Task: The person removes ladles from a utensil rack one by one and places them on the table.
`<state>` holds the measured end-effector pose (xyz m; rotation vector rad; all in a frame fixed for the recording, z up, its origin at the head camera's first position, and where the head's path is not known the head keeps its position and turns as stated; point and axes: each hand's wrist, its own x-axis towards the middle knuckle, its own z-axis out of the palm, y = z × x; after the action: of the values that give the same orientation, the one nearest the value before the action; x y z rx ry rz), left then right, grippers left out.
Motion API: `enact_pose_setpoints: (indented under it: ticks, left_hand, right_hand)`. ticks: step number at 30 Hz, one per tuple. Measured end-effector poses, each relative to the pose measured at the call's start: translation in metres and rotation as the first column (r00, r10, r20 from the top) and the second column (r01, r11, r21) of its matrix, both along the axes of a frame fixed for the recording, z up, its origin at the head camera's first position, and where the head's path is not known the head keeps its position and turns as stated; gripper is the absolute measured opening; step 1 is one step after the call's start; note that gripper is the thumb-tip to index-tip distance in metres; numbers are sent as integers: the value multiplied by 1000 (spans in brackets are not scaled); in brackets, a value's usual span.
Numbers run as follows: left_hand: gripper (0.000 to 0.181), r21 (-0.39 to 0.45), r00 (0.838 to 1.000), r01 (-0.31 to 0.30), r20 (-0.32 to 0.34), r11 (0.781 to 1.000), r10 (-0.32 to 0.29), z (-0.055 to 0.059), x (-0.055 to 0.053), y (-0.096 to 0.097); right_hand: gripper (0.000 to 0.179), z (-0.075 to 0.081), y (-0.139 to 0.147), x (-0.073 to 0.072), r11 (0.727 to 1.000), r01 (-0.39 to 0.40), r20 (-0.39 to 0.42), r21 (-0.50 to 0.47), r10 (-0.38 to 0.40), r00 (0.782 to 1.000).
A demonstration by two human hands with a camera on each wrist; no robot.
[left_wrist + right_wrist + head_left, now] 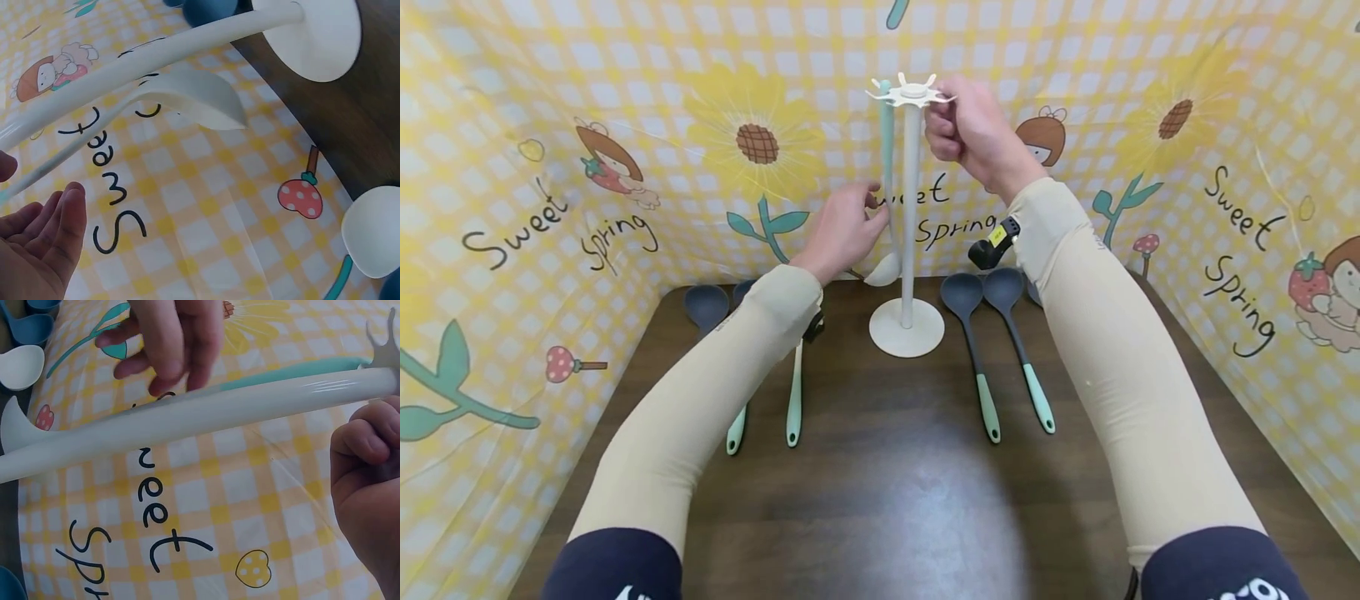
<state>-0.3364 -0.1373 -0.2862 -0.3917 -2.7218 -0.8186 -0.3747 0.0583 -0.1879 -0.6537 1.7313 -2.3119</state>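
A white utensil stand (907,208) rises from a round base, with a ring of hooks on top. From one left-hand hook hangs a white ladle (883,270) with a mint-green handle. My right hand (973,129) is at the top of the stand, its curled fingers gripping a hook on the right side. Beside the hanging ladle is my left hand (844,229), fingers loosely bent and holding nothing. In the left wrist view its fingertips (74,195) stand a little apart from the ladle's shaft.
Right of the base lie dark-headed ladles (962,292) with mint handles, another partly hidden by my right sleeve. On the left are a dark ladle (706,304) and a white-headed utensil (375,231), partly behind my left arm. A checked cloth (647,83) walls the table (880,500).
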Motion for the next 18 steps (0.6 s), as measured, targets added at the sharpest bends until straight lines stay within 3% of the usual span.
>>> enact_pose_setpoints:
  ticks: [3,9,14,18]
  left_hand:
    - [49,-5,1000,-17,7,1000,18,4,-3,5]
    - [22,24,996,-20,-91,1000,22,7,-6,12]
    - [18,95,994,5,-108,995,5,7,-7,13]
    - [18,103,992,14,-124,995,-1,7,-6,12]
  right_hand:
    - [37,0,-1,0,1000,10,10,5,-10,1000]
    - [37,0,-4,1,998,45,-4,31,-45,999]
    - [36,0,-6,2,998,54,-8,31,-54,999]
    - [37,-1,-6,1,998,61,-12,34,-61,998]
